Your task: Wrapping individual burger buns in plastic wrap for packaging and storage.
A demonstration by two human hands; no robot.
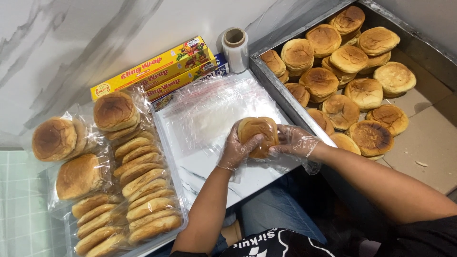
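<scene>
Bun [258,133] sits clamped between both gloved hands over a sheet of clear film [209,116] on the marble surface [209,166]: the left hand [236,150] has its grip closed around the near side, the right hand [295,141] presses the far side. By the look of it the work is partly through: wrapped buns [138,176] lie stacked at the left, while many bare buns [342,71] wait in the metal tray [281,93] at the right. Open room is narrow, bounded by the tray's edge, the stack, and cling-film boxes [157,71] with a roll [235,47] behind.
</scene>
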